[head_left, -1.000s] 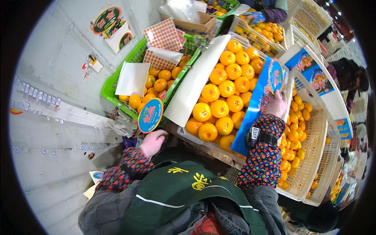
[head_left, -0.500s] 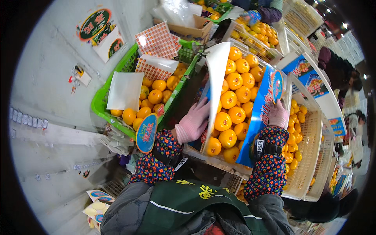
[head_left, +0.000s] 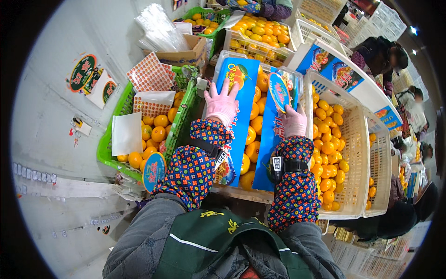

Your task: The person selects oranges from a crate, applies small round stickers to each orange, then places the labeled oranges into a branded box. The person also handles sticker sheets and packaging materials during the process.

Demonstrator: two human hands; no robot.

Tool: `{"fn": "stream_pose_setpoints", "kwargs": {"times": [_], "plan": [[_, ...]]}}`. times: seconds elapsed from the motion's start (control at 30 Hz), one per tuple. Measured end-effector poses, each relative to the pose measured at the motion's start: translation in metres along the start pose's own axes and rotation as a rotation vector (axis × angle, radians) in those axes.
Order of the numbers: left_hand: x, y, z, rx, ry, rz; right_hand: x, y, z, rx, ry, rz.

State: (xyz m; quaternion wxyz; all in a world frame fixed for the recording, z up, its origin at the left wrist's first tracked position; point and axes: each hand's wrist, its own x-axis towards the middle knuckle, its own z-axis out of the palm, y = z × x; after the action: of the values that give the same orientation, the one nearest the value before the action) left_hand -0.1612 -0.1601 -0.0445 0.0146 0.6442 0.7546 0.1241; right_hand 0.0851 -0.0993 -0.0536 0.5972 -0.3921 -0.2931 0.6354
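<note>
Head view, nearest the body: a dark green cloth apron with yellow lettering and white piping [head_left: 195, 242], and two sleeves in a multicoloured dotted print [head_left: 188, 173] reaching forward, a dark strap round each wrist. Beyond the cuffs, the pink-gloved left hand [head_left: 222, 106] lies open, fingers spread, flat upon a long blue printed cardboard flap [head_left: 246, 104], grasping nothing. The pink-gloved right hand [head_left: 295, 122] has its fingers partly bent at the lower end of an oval blue label [head_left: 278, 90] on a second blue printed flap [head_left: 270, 135]; whether it pinches anything, I cannot tell. Between the two flaps, directly ahead of the person, shows a strip of round, glossy orange fruit [head_left: 256, 123]. Left of this stands a bright green plastic crate [head_left: 106, 139] with more orange fruit, a blank white sheet [head_left: 126, 135] and sheets of small round stickers [head_left: 151, 72]; to the right, a cream slatted plastic crate [head_left: 358, 176] holds loose fruit. Farther off are clear plastic bags [head_left: 160, 28] on a brown cardboard box [head_left: 191, 50] and a co-worker's hand in a blue patterned glove [head_left: 249, 6].
</note>
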Motion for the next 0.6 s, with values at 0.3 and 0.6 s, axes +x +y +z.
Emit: {"fn": "stream_pose_setpoints", "kwargs": {"times": [0.3, 0.6], "plan": [[-0.014, 0.066, 0.027, -0.108, 0.254, 0.027, -0.003, 0.001, 0.007, -0.019, 0.032, -0.016], [-0.024, 0.091, 0.006, -0.036, 0.072, -0.052, 0.025, -0.028, 0.012, -0.348, -0.036, -0.08]]}}
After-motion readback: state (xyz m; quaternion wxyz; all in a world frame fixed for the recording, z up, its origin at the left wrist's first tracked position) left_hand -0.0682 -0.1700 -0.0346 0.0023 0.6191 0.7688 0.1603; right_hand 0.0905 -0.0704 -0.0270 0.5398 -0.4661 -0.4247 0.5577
